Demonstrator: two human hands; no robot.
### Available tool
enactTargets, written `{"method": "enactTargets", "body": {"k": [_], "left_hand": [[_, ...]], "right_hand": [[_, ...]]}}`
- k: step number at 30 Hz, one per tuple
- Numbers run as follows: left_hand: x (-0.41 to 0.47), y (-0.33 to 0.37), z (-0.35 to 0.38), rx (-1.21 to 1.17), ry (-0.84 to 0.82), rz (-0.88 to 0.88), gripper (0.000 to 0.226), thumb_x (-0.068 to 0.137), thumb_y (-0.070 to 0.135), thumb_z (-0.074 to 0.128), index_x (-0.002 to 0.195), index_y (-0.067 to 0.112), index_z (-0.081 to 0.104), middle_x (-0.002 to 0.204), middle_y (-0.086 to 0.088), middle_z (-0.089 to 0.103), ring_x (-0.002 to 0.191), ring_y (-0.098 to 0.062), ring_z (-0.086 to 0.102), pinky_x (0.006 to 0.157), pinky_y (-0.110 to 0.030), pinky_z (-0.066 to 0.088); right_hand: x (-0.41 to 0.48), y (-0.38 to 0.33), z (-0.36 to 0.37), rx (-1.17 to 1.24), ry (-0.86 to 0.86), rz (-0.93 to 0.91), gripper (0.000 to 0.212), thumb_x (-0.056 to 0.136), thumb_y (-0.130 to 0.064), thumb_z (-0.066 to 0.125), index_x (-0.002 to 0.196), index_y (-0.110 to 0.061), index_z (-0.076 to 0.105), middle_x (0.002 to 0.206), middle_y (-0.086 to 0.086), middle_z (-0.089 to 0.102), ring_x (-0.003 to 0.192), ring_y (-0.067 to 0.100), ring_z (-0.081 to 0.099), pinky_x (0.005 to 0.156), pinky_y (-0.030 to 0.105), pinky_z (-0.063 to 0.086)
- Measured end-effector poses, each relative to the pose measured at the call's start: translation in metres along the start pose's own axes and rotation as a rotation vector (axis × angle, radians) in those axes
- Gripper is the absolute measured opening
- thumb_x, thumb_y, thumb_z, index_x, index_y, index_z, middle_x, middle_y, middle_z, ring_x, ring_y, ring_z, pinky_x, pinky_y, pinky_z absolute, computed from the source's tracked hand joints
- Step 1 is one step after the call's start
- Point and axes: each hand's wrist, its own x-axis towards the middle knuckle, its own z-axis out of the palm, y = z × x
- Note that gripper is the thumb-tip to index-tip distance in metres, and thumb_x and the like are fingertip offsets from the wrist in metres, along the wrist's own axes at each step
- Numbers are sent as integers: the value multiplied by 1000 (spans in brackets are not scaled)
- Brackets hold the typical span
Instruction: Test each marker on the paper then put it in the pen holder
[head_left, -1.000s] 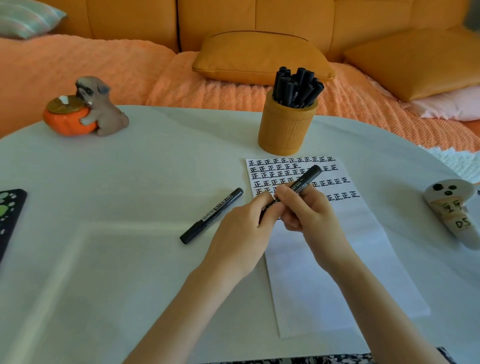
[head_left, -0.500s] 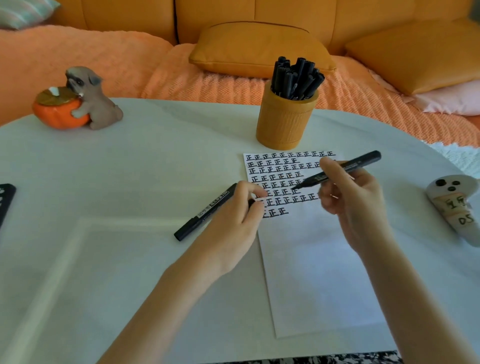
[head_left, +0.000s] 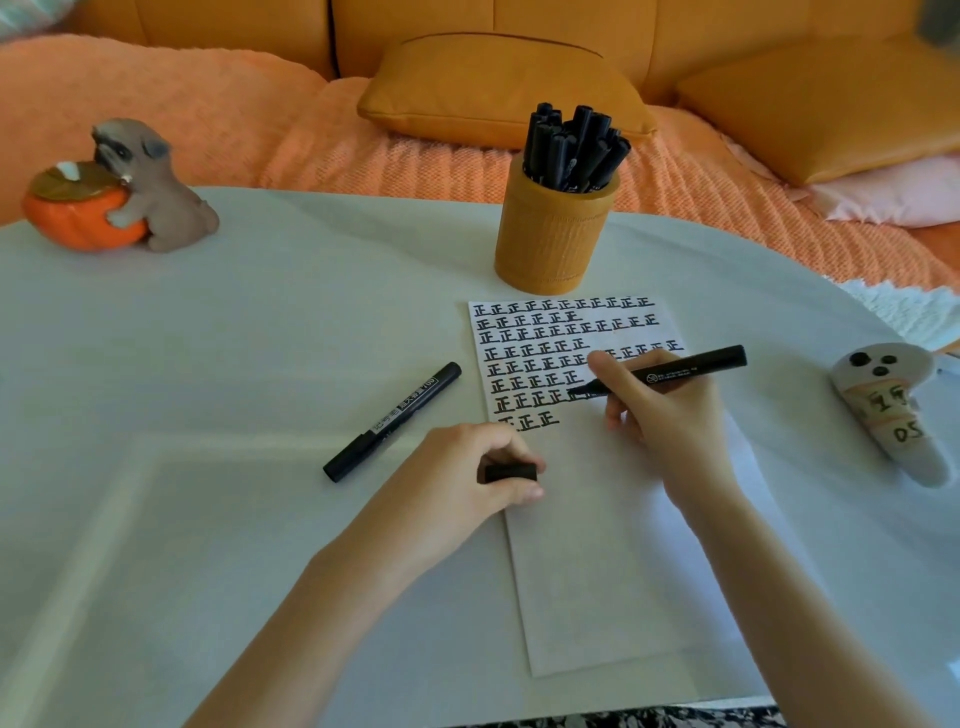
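My right hand (head_left: 654, 410) grips an uncapped black marker (head_left: 691, 366), its tip down on the white paper (head_left: 597, 545) at the end of a row of black written characters. My left hand (head_left: 467, 473) pinches the marker's black cap (head_left: 510, 473) at the paper's left edge. A second black marker (head_left: 395, 418), capped, lies loose on the table left of the paper. The orange pen holder (head_left: 553, 234) stands just beyond the paper, with several black markers (head_left: 571, 148) upright in it.
A dog figurine hugging an orange pumpkin (head_left: 119, 192) sits at the table's far left. A grey ghost-shaped object (head_left: 888, 410) with writing lies at the right edge. An orange sofa with cushions (head_left: 493, 88) runs behind the white table (head_left: 208, 519).
The hands pulled the cap off and parted. My right hand brought the marker tip down onto the paper; my left hand moved back toward me with the cap.
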Motion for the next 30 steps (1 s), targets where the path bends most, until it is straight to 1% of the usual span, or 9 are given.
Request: {"method": "enactTargets", "body": {"k": [3, 6, 9, 14, 17, 21, 24, 27, 30], "left_hand": [[1, 0, 0, -12, -6, -16, 11, 76, 23, 75, 85, 28, 70, 88, 12, 72, 85, 1, 65, 85, -22, 51], [1, 0, 0, -10, -8, -23, 11, 77, 23, 75, 85, 28, 70, 88, 12, 72, 85, 1, 65, 85, -23, 51], [1, 0, 0, -12, -11, -33, 10, 77, 23, 74, 86, 26, 70, 89, 11, 72, 85, 0, 65, 84, -23, 51], [1, 1, 0, -10, -8, -38, 11, 77, 23, 74, 87, 24, 71, 88, 10, 72, 83, 0, 65, 83, -23, 51], [1, 1, 0, -5, -5, -44, 11, 77, 24, 74, 87, 25, 71, 88, 10, 72, 83, 0, 65, 82, -22, 51], [1, 1, 0, 4, -3, -45, 11, 77, 24, 74, 87, 26, 70, 88, 11, 72, 82, 2, 64, 80, -18, 49], [1, 1, 0, 9, -2, -45, 11, 77, 25, 74, 88, 26, 70, 88, 12, 71, 81, 3, 64, 78, -17, 49], [1, 1, 0, 5, -5, -46, 12, 77, 24, 74, 88, 26, 70, 88, 11, 71, 82, 2, 65, 81, -19, 50], [2, 1, 0, -5, -10, -47, 11, 77, 23, 74, 87, 25, 70, 89, 11, 72, 84, 0, 65, 83, -22, 51]], "right_hand": [[-2, 3, 5, -68, 38, -14, 36, 82, -28, 73, 63, -4, 54, 52, 8, 49, 46, 12, 41, 49, 22, 36], [-2, 8, 8, -126, 84, -18, 34, 84, -24, 68, 67, 1, 51, 56, 7, 46, 50, 13, 39, 53, 26, 34], [-1, 11, 11, -158, 109, -32, 28, 84, -22, 65, 67, -4, 51, 56, 4, 46, 47, 8, 38, 49, 20, 33], [-2, 14, 13, -159, 107, -67, 28, 84, -21, 66, 68, -2, 53, 55, -2, 49, 46, 1, 41, 48, 12, 33], [-1, 16, 13, -156, 105, -81, 28, 85, -21, 66, 67, -3, 54, 54, -4, 49, 47, 1, 43, 48, 11, 33], [-1, 16, 14, -169, 94, -84, 28, 84, -22, 67, 66, -6, 53, 55, -4, 49, 47, 1, 43, 48, 11, 33], [-2, 16, 14, -171, 87, -87, 29, 84, -21, 67, 64, -10, 51, 50, -10, 48, 47, 0, 44, 48, 10, 33], [-3, 16, 14, -195, 79, -96, 30, 84, -20, 67, 61, -13, 49, 44, -16, 48, 46, -2, 43, 47, 10, 32], [-3, 16, 15, -204, 97, -111, 32, 84, -18, 66, 59, -13, 48, 42, -17, 46, 46, -1, 43, 47, 11, 32]]}}
